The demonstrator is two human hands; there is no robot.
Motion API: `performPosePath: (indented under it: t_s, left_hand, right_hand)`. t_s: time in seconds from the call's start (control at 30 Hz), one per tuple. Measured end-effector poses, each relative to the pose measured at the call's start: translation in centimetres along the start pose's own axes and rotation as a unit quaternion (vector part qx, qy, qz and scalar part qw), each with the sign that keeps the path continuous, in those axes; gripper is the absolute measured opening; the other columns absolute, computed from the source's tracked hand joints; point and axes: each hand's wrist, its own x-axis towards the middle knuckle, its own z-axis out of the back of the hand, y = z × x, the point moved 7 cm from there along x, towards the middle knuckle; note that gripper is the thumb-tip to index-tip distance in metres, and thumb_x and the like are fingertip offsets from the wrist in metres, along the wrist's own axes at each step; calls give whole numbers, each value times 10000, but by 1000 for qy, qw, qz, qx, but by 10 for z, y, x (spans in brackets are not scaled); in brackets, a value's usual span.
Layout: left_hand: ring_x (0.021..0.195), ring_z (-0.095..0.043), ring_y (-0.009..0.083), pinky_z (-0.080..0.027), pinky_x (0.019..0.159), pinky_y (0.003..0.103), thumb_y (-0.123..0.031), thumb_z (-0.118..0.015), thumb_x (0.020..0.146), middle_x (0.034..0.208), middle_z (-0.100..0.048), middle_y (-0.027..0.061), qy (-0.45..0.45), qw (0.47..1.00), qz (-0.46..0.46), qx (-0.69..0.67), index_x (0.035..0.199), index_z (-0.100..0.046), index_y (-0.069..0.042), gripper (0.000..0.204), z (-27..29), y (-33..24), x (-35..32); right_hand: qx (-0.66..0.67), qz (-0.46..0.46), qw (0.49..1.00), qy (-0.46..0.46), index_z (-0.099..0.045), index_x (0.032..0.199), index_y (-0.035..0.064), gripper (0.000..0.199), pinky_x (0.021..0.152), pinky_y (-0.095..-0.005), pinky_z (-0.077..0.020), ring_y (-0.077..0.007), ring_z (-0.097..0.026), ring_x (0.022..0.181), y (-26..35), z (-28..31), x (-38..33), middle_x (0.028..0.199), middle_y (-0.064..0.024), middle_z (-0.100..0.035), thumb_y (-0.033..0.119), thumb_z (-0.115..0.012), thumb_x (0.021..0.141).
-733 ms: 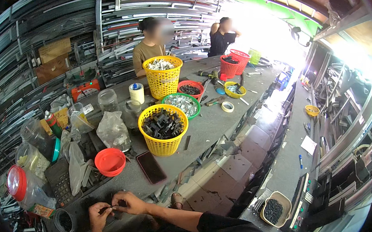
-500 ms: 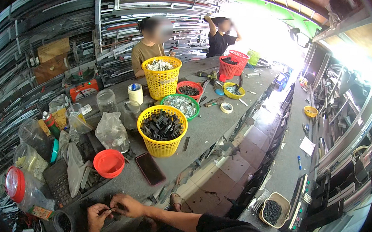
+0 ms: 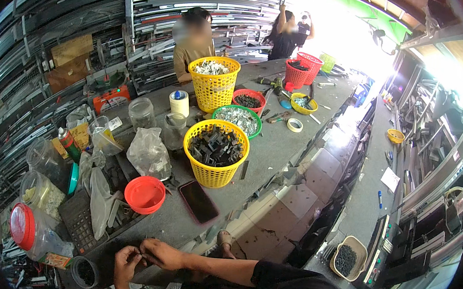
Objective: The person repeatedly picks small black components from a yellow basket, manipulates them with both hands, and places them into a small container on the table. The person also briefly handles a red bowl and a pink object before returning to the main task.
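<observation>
Over the near edge of the bench, my left hand [image 3: 127,264] and my right hand [image 3: 162,254] meet with their fingertips pinched together. Whatever sits between them is too small and dark to make out. Left of my hands, a clear jar [image 3: 85,273] lies tipped with dark bits inside. Beyond them are a red plastic bowl [image 3: 145,194] and a dark phone [image 3: 198,201] lying flat. A yellow basket [image 3: 213,175] full of black pieces stands past the phone.
A perforated dark tray [image 3: 80,219], plastic bags [image 3: 150,153] and jars crowd the left. More baskets, a tape roll [image 3: 294,125] and a drill [image 3: 271,83] lie farther off. Two people [image 3: 194,49] are across the bench. A side bench [image 3: 359,207] bears a beige basket [image 3: 350,259].
My view has shifted slightly, moving the scene to the right. Both hands stay together, fingers still pinched. The far person has turned, with an arm still raised.
</observation>
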Motion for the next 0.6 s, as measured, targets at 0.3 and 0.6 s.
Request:
performPosePath:
  t_s: [0.3,0.6]
  left_hand:
    - [708,-656,151,-542,683,325,-132,-726,993,827,-669,64,5,1000,7,4,993,-610,16,189,-7,-12,0]
    - [734,-617,137,-521,703,312,-167,-702,1007,852,-649,48,-57,998,-32,7,1026,-623,13,198,-4,-14,-6]
  right_hand:
    - [12,-11,1000,24,-497,1071,18,166,877,-495,-466,-424,-580,972,5,0,8,975,-182,-574,153,-588,1044]
    - [-42,-4,999,17,-461,1038,3,249,800,-543,-466,-492,-595,925,1,-5,16,944,-228,-604,170,-633,969]
